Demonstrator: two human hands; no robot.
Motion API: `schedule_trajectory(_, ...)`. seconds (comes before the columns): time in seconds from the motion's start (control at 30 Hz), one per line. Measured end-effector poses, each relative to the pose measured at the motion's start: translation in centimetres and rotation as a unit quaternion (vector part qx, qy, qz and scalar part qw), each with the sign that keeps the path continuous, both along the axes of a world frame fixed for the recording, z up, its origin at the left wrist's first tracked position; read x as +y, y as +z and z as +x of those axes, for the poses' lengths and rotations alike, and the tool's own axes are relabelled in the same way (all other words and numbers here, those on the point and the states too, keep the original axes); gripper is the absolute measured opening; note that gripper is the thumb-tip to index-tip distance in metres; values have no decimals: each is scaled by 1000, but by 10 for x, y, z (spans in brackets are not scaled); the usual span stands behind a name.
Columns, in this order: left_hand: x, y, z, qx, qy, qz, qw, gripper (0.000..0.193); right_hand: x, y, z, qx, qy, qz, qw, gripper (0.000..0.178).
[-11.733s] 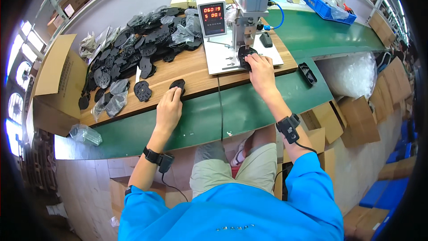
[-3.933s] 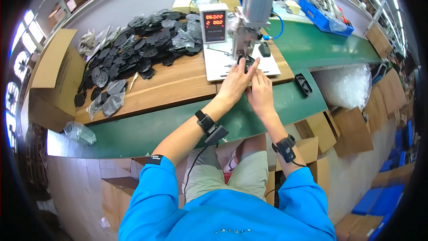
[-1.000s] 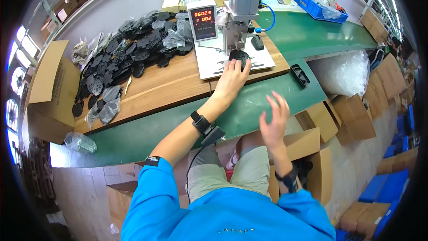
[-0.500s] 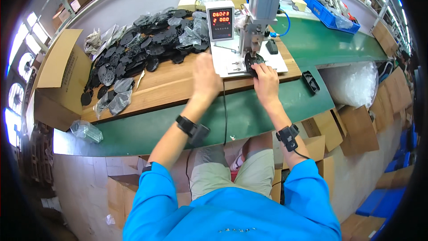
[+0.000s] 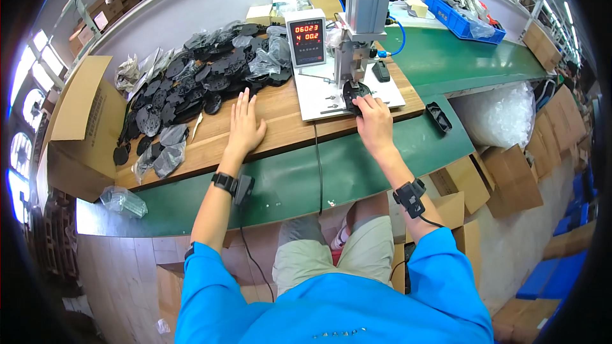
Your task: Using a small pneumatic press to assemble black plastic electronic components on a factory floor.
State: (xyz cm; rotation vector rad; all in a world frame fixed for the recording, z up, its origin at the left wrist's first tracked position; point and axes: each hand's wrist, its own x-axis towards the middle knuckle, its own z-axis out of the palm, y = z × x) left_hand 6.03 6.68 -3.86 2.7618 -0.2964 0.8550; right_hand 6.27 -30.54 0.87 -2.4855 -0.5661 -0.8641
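Observation:
My right hand [image 5: 375, 121] grips the near edge of a black round plastic part [image 5: 354, 93], its fingers bent over it. The part sits beneath the head of a bench press [image 5: 368, 16] with a metal cylinder, on the press's white base plate [image 5: 312, 103]. My left hand [image 5: 245, 129] lies flat on the wooden board [image 5: 277, 111], fingers stretched out and holding nothing. Just beyond its fingertips is a large heap of black round plastic parts [image 5: 207, 67]. A control box with a lit red display [image 5: 307, 38] stands left of the press.
An open cardboard box [image 5: 89, 127] stands at the left end of the green bench [image 5: 280, 181]. Clear plastic bags [image 5: 169, 153] lie by the heap. On the right are a black tray-like part [image 5: 438, 118] and a blue crate [image 5: 462, 19]. A black cable [image 5: 318, 165] hangs over the front edge.
My left hand has moved left from beside the press and come down flat on the board. My right hand stays at the black part. The view has shifted slightly.

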Motion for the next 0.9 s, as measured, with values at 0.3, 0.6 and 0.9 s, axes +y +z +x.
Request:
schedule_trajectory(0.3, -50, 19, -53, 133, -53, -49, 989, 44, -5, -1, -1, 2, -2, -1, 1000, 42)
schedule_trajectory(0.6, -44, 5, -109, 74, -39, 89, 993, 53, -2, 0, 0, -18, 8, 8, 1000, 38)
schedule_trajectory(0.9, -135, 55, -73, -40, -120, 47, 991, 57, -17, 15, -4, -2, 30, 93, 995, 35)
